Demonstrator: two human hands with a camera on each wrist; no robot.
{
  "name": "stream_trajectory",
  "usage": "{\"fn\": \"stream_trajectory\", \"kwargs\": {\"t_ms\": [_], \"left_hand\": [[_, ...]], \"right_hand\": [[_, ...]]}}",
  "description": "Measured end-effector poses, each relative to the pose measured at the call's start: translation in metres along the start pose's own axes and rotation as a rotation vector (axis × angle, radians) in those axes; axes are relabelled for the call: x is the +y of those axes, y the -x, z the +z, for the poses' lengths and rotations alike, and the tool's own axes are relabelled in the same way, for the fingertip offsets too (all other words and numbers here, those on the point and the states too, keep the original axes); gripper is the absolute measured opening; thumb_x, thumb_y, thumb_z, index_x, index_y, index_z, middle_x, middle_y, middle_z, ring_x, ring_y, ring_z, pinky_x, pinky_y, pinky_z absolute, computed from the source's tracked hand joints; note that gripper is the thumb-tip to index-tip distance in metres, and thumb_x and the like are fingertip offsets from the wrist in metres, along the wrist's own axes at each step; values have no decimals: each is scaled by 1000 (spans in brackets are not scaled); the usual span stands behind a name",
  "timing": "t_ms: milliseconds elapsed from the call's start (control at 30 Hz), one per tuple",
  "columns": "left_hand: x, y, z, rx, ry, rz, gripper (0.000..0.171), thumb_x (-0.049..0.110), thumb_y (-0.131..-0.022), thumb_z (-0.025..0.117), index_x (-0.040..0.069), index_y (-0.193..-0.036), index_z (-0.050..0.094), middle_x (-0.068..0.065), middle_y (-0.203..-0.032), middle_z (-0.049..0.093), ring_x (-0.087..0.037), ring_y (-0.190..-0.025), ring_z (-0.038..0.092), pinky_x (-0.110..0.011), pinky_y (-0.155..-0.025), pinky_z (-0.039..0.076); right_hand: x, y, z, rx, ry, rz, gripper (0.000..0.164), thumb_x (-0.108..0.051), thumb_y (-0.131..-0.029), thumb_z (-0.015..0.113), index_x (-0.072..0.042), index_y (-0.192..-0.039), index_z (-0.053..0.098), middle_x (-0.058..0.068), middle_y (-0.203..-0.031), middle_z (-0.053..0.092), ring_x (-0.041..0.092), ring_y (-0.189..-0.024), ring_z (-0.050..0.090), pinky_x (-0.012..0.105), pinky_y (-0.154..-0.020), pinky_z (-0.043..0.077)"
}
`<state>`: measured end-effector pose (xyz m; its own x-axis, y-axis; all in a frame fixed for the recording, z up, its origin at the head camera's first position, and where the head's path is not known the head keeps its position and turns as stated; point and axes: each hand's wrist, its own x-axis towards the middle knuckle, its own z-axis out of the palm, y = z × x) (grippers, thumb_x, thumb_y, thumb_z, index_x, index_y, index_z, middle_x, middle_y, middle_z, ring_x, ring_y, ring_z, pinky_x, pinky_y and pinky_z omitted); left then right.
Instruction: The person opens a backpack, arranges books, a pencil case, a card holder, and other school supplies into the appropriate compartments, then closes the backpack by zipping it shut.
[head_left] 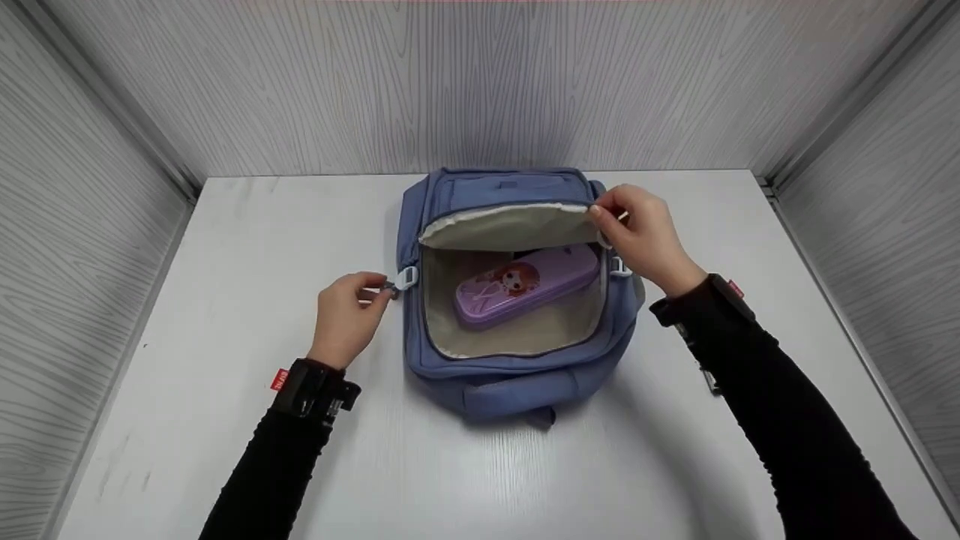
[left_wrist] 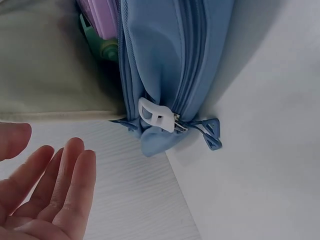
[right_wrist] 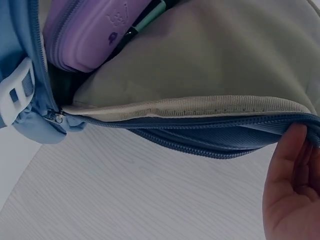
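A blue backpack [head_left: 517, 375] lies on the white table, its front pocket unzipped. Inside rests a purple pencil case [head_left: 555, 274] with a cartoon girl on its lid. My right hand [head_left: 641, 232] pinches the upper right edge of the pocket flap [head_left: 517, 225], holding it raised; the right wrist view shows the thumb on its zipper edge [right_wrist: 200, 122]. At the left buckle [head_left: 406, 278], the thumb and forefinger of my left hand [head_left: 349, 315] meet around a dark blue zipper pull [head_left: 388, 287]. In the left wrist view, its fingers [left_wrist: 75, 165] look fairly straight beside the flap.
A green item [left_wrist: 97, 42] sits beside the pencil case inside the pocket. A second pale buckle [head_left: 619, 267] is on the bag's right side. Wood-grain panels [head_left: 495, 82] enclose the table at the back and sides. A small metallic object [head_left: 709, 380] lies by the right sleeve.
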<state>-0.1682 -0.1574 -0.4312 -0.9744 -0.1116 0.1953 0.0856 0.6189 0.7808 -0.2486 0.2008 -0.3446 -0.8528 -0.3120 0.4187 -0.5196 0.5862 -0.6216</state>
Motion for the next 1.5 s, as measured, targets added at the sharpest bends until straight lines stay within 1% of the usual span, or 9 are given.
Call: {"fn": "stream_trajectory", "kwargs": {"t_ms": [167,367,600,800,967,1133,1333,1400,1500], "left_hand": [[-9,0,3,22,-27,11,22,4,-93,63,-7,-111,69,-25,-109,70,-38,-95,71,-48,-85,58],[-13,1,11,-1,-7,29,21,2,-91,63,-8,-109,69,-26,-108,70,-38,-93,71,-48,-84,59],[-16,1,19,-30,4,27,20,3,-91,63,-9,-107,69,-26,-109,70,-38,-94,71,-47,-85,59],[-11,13,33,-68,9,77,19,2,-92,64,-6,-108,70,-23,-106,69,-35,-93,70,-46,-84,59],[-3,28,48,-107,-17,165,20,6,-91,67,-1,-110,71,-18,-109,67,-32,-102,66,-46,-90,54],[5,47,65,-65,-93,319,21,10,-90,71,2,-109,72,-17,-119,64,-34,-114,60,-47,-98,49],[18,69,93,39,-275,586,21,18,-83,78,9,-101,74,-13,-117,66,-34,-115,58,-50,-100,47],[25,76,102,56,-348,642,26,24,-80,81,10,-101,74,-12,-115,67,-32,-114,59,-49,-101,47],[40,86,117,49,-452,679,40,34,-77,83,9,-107,73,-10,-114,67,-29,-111,60,-45,-99,48]], "right_hand": [[7,27,3,-124,-3,-103,9,-2,-96,60,4,-92,65,15,-84,61,0,-73,48,16,-66,41],[21,69,18,-188,50,-188,4,-3,-93,65,-3,-88,64,8,-82,58,9,-74,50,25,-65,43],[38,107,40,-141,185,-269,10,-5,-87,73,-10,-87,65,5,-86,61,15,-79,55,31,-68,49],[49,123,53,-90,178,-275,14,-6,-81,79,-10,-86,67,4,-87,62,17,-83,58,31,-72,49],[54,133,63,-69,166,-249,15,-5,-80,79,-9,-89,68,5,-91,64,18,-87,59,32,-77,50],[58,141,72,-51,183,-248,17,-3,-79,79,-8,-90,67,5,-94,64,20,-89,59,33,-78,50],[60,144,77,-15,166,-248,18,-1,-78,79,-7,-90,67,5,-94,64,20,-89,58,31,-80,47],[61,145,77,-9,160,-246,18,-1,-78,79,-8,-90,67,6,-94,64,20,-90,59,30,-81,47],[62,146,77,-2,159,-246,17,-2,-79,79,-9,-91,67,6,-94,64,20,-90,59,30,-83,47]]}}
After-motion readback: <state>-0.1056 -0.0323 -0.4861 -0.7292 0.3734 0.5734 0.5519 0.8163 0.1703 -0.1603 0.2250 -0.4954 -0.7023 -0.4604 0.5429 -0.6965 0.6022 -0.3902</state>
